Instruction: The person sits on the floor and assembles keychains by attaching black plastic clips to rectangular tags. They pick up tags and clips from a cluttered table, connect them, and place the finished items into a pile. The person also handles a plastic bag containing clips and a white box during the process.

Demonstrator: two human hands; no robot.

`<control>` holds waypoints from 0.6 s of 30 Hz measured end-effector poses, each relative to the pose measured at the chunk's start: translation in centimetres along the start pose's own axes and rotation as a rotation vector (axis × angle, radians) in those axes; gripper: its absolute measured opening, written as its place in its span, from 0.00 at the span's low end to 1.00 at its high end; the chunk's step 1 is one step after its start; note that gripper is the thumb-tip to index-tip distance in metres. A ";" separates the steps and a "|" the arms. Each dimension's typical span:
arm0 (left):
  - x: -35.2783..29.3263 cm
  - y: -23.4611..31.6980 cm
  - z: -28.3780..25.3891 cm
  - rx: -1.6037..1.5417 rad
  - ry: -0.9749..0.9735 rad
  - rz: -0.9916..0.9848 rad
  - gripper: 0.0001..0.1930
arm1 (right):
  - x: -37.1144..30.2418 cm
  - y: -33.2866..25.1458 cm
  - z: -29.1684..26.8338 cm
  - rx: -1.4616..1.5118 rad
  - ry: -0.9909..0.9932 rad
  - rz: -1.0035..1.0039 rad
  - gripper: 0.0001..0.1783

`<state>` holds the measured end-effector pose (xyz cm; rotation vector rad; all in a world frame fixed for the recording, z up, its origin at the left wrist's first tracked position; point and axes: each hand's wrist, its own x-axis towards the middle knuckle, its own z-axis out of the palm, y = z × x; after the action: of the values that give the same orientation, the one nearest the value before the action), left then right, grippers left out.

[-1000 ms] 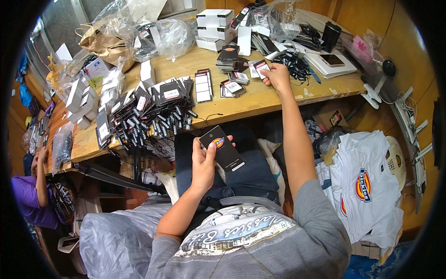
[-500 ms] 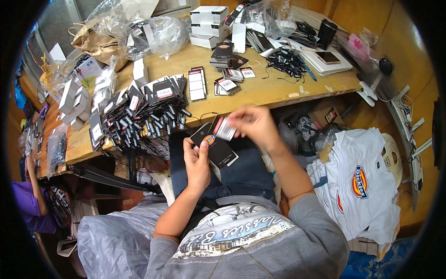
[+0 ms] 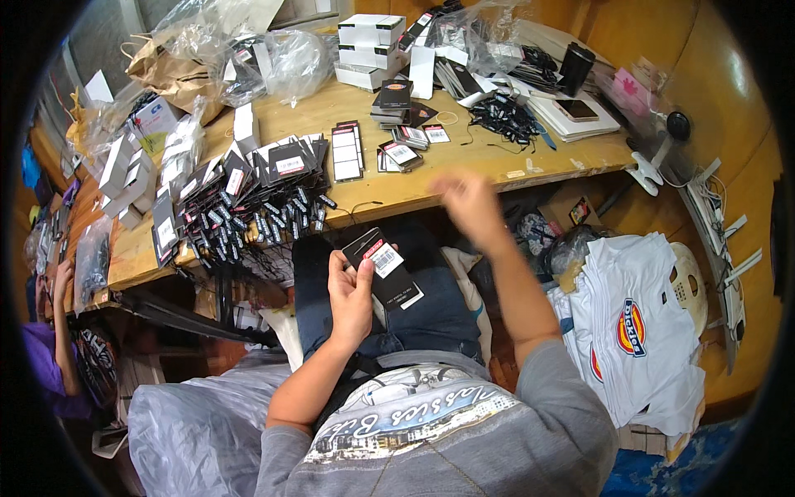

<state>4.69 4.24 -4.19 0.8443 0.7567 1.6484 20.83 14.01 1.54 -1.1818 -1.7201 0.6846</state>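
Over my lap, my left hand [image 3: 351, 296] is closed around a small stack of black hang tags [image 3: 394, 287], its thumb on top. On the face of the front tag lies a white barcode label [image 3: 384, 259] with a red band, close to the thumb. My right hand [image 3: 472, 205] is apart from the tags, off to the right by the table's front edge. Motion smears its fingers, so I cannot make out whether anything is in them. Nearest to it on the tabletop are small stacks of barcode labels [image 3: 399, 155].
A big pile of black tags with cords [image 3: 265, 186] covers the table's left front. White boxes [image 3: 370, 45], plastic bags [image 3: 302, 66] and a phone [image 3: 577, 109] sit farther back. White printed T-shirts [image 3: 633, 331] are stacked at right. Another person's arm [image 3: 63, 323] shows at far left.
My right hand has drawn away from the tags to the right and up. The barcode label it held against them now rests on the front tag under my left thumb.
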 end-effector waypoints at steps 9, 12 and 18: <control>0.1 0.0 -0.2 0.006 -0.084 -0.040 0.06 | 14.5 8.2 -6.5 -0.973 -0.068 -0.318 0.06; 0.1 -0.1 -0.3 -0.027 -0.085 -0.062 0.06 | 18.4 9.7 -8.7 -0.457 -0.072 -0.167 0.03; -0.1 0.2 -0.2 0.011 -0.064 -0.056 0.06 | 22.4 3.0 -13.1 0.322 0.114 0.018 0.08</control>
<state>4.44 4.12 -4.12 0.8722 0.7390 1.5611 31.03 35.13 13.00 -0.9917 -1.4422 0.8530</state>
